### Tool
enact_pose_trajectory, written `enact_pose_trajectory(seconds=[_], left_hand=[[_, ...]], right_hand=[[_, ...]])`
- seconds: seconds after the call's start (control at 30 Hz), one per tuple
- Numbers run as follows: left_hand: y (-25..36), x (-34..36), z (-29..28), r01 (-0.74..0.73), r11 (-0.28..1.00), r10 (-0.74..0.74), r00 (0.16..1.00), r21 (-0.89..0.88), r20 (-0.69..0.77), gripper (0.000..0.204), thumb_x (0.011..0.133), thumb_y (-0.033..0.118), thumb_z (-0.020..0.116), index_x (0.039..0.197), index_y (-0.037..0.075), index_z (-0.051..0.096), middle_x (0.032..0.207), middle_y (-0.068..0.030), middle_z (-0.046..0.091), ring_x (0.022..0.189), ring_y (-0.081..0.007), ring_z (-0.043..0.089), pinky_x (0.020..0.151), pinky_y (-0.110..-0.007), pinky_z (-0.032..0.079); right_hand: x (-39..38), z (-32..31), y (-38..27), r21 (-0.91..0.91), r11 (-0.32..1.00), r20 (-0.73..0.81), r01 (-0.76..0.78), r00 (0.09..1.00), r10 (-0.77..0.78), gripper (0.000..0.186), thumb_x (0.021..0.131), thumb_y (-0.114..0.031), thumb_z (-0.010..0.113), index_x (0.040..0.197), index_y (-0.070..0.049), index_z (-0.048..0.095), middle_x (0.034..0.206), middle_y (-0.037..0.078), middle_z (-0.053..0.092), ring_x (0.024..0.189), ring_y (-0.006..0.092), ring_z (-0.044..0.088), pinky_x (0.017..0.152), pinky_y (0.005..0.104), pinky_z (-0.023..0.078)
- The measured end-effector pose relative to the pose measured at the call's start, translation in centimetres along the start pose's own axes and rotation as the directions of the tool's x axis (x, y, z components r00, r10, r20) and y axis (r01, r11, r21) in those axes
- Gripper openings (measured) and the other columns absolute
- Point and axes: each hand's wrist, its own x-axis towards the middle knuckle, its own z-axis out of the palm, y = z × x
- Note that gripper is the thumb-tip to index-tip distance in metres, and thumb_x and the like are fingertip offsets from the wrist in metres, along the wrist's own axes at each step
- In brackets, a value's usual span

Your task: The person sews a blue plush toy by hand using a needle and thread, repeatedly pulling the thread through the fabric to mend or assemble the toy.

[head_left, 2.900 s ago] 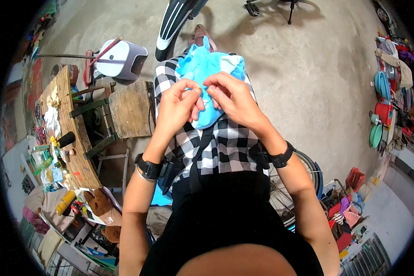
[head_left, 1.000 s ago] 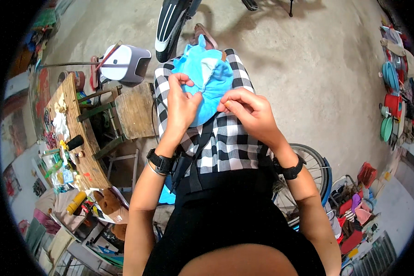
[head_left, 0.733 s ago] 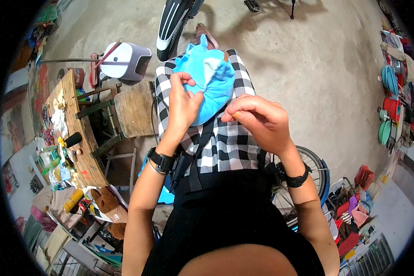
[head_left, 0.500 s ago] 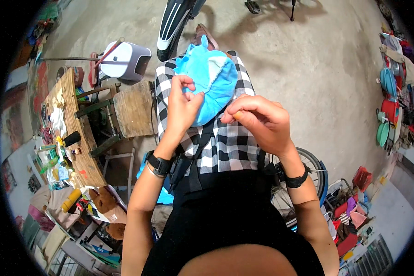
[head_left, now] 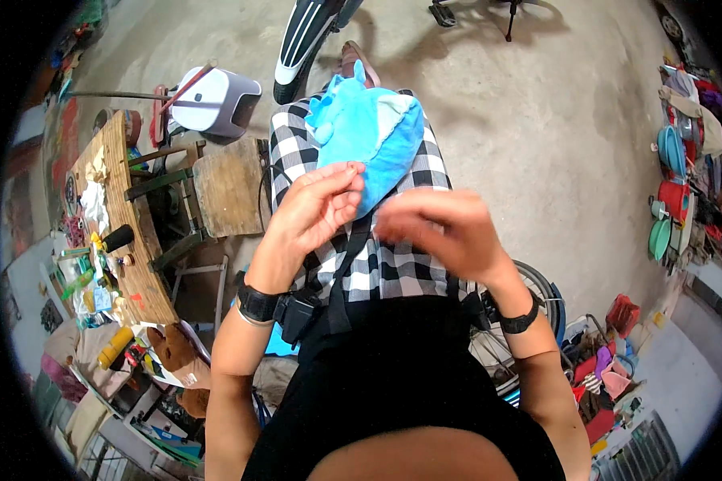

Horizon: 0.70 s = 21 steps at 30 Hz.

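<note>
A light-blue plush piece (head_left: 385, 136) with small tufts and a pale patch lies on my lap, over black-and-white checked fabric (head_left: 409, 272). My left hand (head_left: 317, 208) is palm partly up at the plush's lower left edge, thumb and forefinger pinched; what is between their tips is too small to make out. My right hand (head_left: 437, 228) hovers to the lower right of the plush, blurred by motion, so its fingertips and anything in them are unclear. A black strap (head_left: 354, 248) runs down the checked fabric.
A wooden table (head_left: 148, 289) piled with small items and a wooden seat (head_left: 225, 188) stand left, with a white stool (head_left: 208, 104) beyond. A bicycle wheel (head_left: 541, 276) is beside me at right. Clutter with basins (head_left: 670, 148) lines the right side, on the concrete floor (head_left: 537, 128).
My left hand has left the plush's seam, moved slightly down and turned palm upward with fingertips pinched. My right hand has moved a little down and left and now blurs.
</note>
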Motion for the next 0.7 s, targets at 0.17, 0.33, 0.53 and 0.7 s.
enact_pose_trajectory(seconds=[0.17,0.33,0.53,0.7], left_hand=[[-0.7,-0.5,0.1,-0.253,0.743,0.320,0.947,0.620,0.002,0.015,0.092,0.014,0.058,0.096,0.000,0.061,0.076,-0.0043,0.064,0.060,-0.0094,0.060,0.051,-0.019,0.047],[-1.6,-0.2,0.6,-0.412,0.448,0.575,0.812,0.794,0.097,0.009,0.091,0.007,0.057,0.093,-0.001,0.060,0.080,-0.0058,0.061,0.068,-0.0116,0.063,0.055,-0.021,0.050],[-1.0,0.3,0.4,-0.531,0.176,0.712,0.650,0.829,0.265,0.008,0.090,0.004,0.056,0.093,-0.002,0.060,0.082,-0.0058,0.057,0.067,-0.0122,0.062,0.055,-0.022,0.051],[-0.2,1.2,-0.5,-0.437,0.463,0.574,0.811,0.771,0.116,0.008,0.091,0.006,0.056,0.094,-0.001,0.059,0.076,-0.0049,0.059,0.065,-0.0115,0.061,0.054,-0.021,0.050]], right_hand=[[1.8,0.0,4.0,-0.078,0.982,-0.344,-0.172,0.929,0.135,0.009,0.084,-0.003,0.060,0.090,0.002,0.065,0.079,0.010,0.066,0.066,0.0157,0.061,0.060,0.0256,0.047],[3.6,0.1,6.0,-0.595,0.803,-0.249,-0.016,0.954,-0.166,0.010,0.079,0.001,0.062,0.088,0.001,0.064,0.080,0.015,0.060,0.071,0.0298,0.060,0.061,0.0337,0.046],[4.4,0.3,6.5,-0.602,0.797,-0.103,0.049,0.985,-0.139,0.007,0.079,0.000,0.060,0.086,0.001,0.060,0.083,0.018,0.056,0.072,0.0359,0.058,0.063,0.0413,0.047],[4.8,0.2,7.3,-0.406,0.903,-0.160,0.139,0.962,-0.220,0.007,0.080,-0.001,0.060,0.086,0.002,0.059,0.083,0.015,0.056,0.067,0.0306,0.058,0.059,0.0355,0.048]])
